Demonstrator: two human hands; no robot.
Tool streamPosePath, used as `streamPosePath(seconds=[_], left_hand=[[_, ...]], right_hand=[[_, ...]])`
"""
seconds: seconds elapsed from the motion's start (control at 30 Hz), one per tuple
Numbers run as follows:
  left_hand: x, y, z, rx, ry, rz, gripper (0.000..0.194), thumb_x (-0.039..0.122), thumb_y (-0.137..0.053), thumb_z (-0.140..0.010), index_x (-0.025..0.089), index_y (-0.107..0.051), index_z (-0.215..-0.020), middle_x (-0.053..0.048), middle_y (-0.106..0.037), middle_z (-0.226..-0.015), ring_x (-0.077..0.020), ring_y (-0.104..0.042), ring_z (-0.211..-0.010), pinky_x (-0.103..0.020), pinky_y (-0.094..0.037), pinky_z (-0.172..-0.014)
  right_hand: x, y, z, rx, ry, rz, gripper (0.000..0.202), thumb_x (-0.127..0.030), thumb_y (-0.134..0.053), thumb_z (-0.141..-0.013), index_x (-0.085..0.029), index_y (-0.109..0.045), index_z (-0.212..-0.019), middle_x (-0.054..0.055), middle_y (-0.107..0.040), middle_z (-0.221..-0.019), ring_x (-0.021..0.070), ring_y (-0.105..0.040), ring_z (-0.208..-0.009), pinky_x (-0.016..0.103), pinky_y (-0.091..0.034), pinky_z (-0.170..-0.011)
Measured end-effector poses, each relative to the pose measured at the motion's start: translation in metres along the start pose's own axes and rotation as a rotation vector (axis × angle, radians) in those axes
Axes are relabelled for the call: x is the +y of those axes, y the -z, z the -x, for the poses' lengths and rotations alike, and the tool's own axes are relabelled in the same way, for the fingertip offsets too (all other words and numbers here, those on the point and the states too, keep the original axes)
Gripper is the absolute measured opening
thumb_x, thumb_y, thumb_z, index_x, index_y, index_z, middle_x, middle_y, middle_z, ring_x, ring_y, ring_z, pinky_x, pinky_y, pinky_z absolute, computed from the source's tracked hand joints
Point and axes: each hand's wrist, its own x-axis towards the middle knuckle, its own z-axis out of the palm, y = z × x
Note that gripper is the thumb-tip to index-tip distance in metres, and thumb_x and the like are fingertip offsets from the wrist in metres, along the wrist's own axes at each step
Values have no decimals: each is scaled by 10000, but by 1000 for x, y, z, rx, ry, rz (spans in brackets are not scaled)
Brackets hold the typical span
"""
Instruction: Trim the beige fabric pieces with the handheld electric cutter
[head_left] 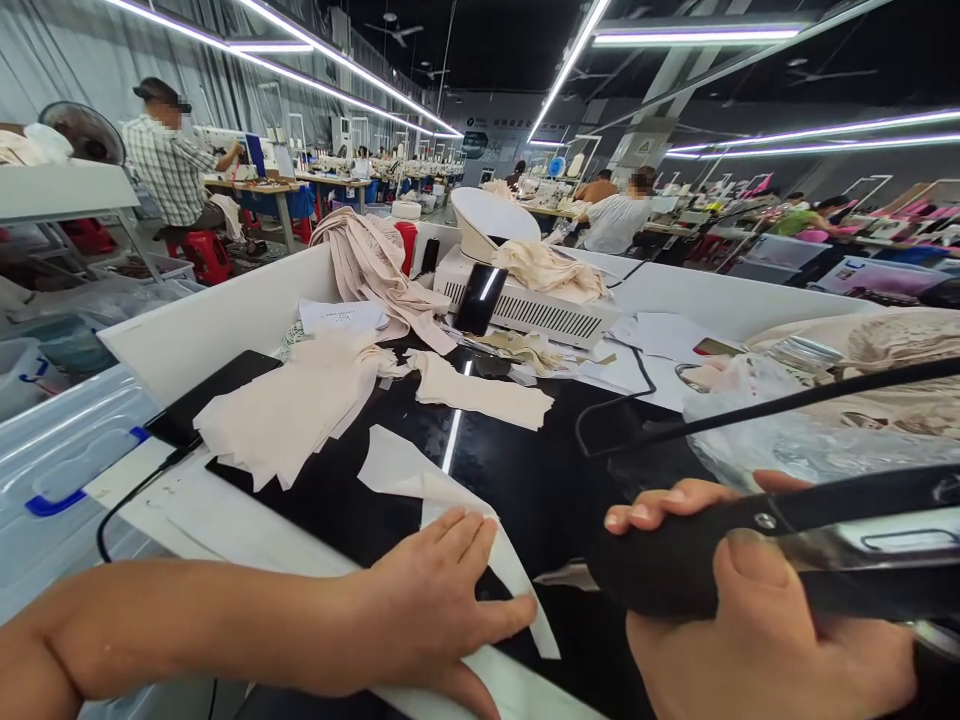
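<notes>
The black counter (pixel 540 480) fills the middle of the frame, with a heap of beige fabric (pixel 292 405) at centre left. At lower centre the left hand (pixel 442 600) lies flat, fingers spread, pinning a white cut piece (pixel 420 480). At lower right the right hand (pixel 750 630) is clenched around a black iron handle (pixel 675 565). Keeping the piece flat and fingers clear of the hot tip looks wise.

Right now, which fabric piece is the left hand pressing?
On the black worktop, nearest the wearer, the left hand lies flat on a white fabric piece. Unlike the cream stack behind, it is white, single and curved.
</notes>
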Motion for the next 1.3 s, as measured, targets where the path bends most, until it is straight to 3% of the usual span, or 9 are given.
streamPosePath(seconds=[0.1, 0.17, 0.43, 0.63, 0.8, 1.03, 1.3], left_hand=[[0, 5, -1, -10, 4, 5, 1119, 1049, -892, -979, 211, -755, -1707, -364, -771, -1719, -497, -779, -1643, -554, -644, -1366], [0, 8, -1, -32, 8, 17, 1087, 1040, -884, -996, 220, -766, -1700, -350, -763, -1737, -485, -775, -1650, -544, -634, -1378], [-3, 18, -5, -81, -4, 60, 1031, 1017, -914, -990, 238, -808, -1656, -320, -804, -1668, -475, -784, -1627, -552, -641, -1371], [-6, 12, -2, -63, -12, 87, 1034, 1031, -889, -993, 232, -820, -1646, -330, -799, -1671, -502, -795, -1613, -578, -652, -1363], [-10, 7, 4, -33, -19, 100, 1050, 1039, -849, -1010, 240, -797, -1689, -366, -737, -1760, -526, -758, -1673, -605, -644, -1384], [-16, 7, 6, -103, 1, 207, 1040, 979, -925, -1012, 261, -786, -1752, -345, -669, -1858, -540, -692, -1743, -647, -607, -1436], [-19, 9, 8, -144, 33, 258, 1035, 947, -942, -1025, 290, -763, -1804, -339, -614, -1913, -553, -653, -1775, -664, -597, -1447]], right_hand=[[1, -22, 4, 131, 36, -29, 488, -381, -1087, -743, -310, -837, -1156, -53, -749, -805, 257, -728, -647, 423, -696, -534], [2, -30, 6, 149, 77, -39, 490, -395, -1083, -727, -299, -844, -1143, -61, -740, -771, 245, -719, -614, 389, -673, -492], [-1, -32, 6, 100, 123, -29, 436, -348, -1078, -758, -307, -839, -1119, -77, -784, -762, 215, -716, -566, 347, -659, -475], [2, -39, 2, 161, 92, -69, 418, -350, -1054, -731, -304, -834, -1084, -83, -739, -744, 204, -679, -562, 324, -611, -476], [14, -37, 3, 108, 137, -59, 444, -414, -1082, -808, -318, -832, -1162, -77, -767, -805, 196, -696, -580, 331, -647, -510], [24, -34, 5, 65, 160, -42, 487, -508, -1113, -907, -306, -818, -1238, -52, -786, -877, 194, -729, -621, 353, -690, -568], [30, -42, 0, 49, 152, -140, 498, -478, -1115, -900, -304, -797, -1241, -57, -804, -882, 185, -730, -626, 324, -662, -572]])
